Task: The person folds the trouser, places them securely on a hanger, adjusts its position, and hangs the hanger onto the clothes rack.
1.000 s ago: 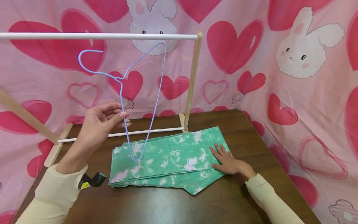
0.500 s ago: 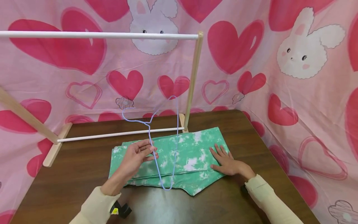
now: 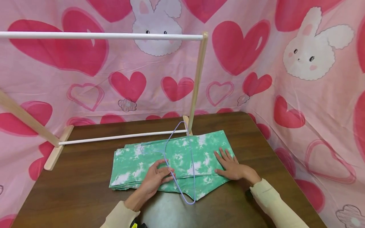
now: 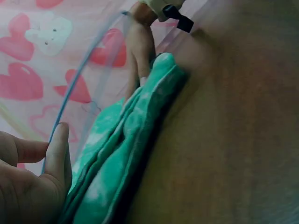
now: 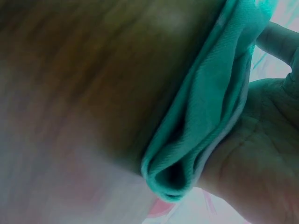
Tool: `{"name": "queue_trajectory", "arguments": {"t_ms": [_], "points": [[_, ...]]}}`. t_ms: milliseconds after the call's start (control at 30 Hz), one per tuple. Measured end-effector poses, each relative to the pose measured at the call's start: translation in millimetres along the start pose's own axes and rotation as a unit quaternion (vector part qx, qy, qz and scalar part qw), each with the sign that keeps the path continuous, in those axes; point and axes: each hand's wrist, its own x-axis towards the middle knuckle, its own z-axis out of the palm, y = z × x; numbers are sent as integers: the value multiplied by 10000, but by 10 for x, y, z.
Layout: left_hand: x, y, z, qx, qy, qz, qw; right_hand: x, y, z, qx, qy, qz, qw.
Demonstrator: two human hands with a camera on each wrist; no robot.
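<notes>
My left hand [image 3: 155, 179] pinches the wire of a lilac clothes hanger [image 3: 194, 186] between thumb and fingers. The hanger is tilted over a pair of green tie-dye trousers [image 3: 134, 166], folded lengthwise on the table, its hook faint against the cloth at the left. In the left wrist view the thumb and finger meet on the blurred hanger wire [image 4: 70, 89]. My right hand [image 3: 233, 167] lies with spread fingers on the right end of the trousers. The right wrist view shows the stacked layers of the trousers [image 5: 201, 112] beside the palm [image 5: 266, 154].
A garment rack with a white top rail [image 3: 99, 35], a wooden right post [image 3: 198, 82] and a white lower bar [image 3: 122, 136] stands behind the trousers. Under everything is the dark wooden table [image 3: 71, 190]. Pink heart-patterned cloth [image 3: 171, 69] encloses the back and sides.
My left hand has carried the hanger down and to the right, from in front of the rack to over the trousers. The right hand has stayed on the trousers.
</notes>
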Motion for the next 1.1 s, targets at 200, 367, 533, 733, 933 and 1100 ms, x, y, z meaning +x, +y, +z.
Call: {"name": "queue_trajectory", "arguments": {"t_ms": [200,367,533,733,933,1100], "points": [[-18,-67,9,-27,-224,-251,9994,-30,-15,11,33,-72,54,10000],[4,-87,8,322,-281,-412,9982,-32,-20,32,14,-82,60,9999],[24,-96,3,665,-335,-424,9963,-29,-17,45,2,-68,88,9999],[56,-66,-6,1204,-631,-457,9897,-22,-6,35,-12,-113,86,9999],[94,-64,-58,1543,-714,-433,9845,3,0,-64,-79,-165,-201,9996],[141,-54,-76,1528,-670,-567,9843,-37,56,-189,193,-122,-319,9992]]}}
